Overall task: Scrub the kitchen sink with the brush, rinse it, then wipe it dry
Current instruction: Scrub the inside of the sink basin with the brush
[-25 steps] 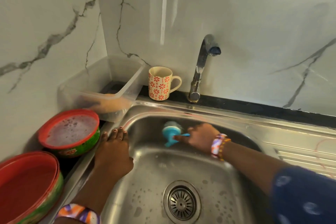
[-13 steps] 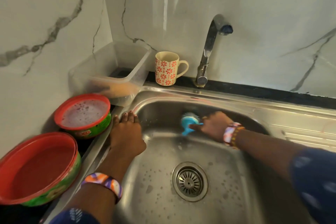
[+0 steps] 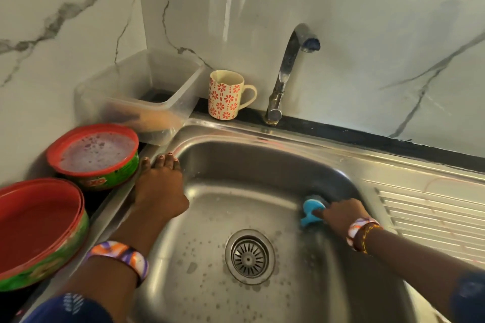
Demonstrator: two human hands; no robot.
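The stainless steel sink (image 3: pixel 262 155) fills the middle of the view, its floor wet and dotted with suds around the round drain (image 3: pixel 249 257). My right hand (image 3: pixel 343 214) grips a blue brush (image 3: pixel 311 211) and presses it against the sink's right wall near the back corner. My left hand (image 3: pixel 160 186) lies flat on the sink's left rim, fingers together, holding nothing. The tap (image 3: pixel 288 71) stands behind the sink and no water runs from it.
A flowered mug (image 3: pixel 227 96) stands left of the tap. A clear plastic tub (image 3: pixel 141 94) sits at the back left. Two red-rimmed green bowls (image 3: pixel 97 157) (image 3: pixel 36 231) stand on the left counter, one holding soapy water. The ribbed drainboard (image 3: pixel 433 212) lies to the right.
My right hand has carried the brush from the sink's back wall to its right wall. My left hand stays on the left rim. The camera has tilted further down.
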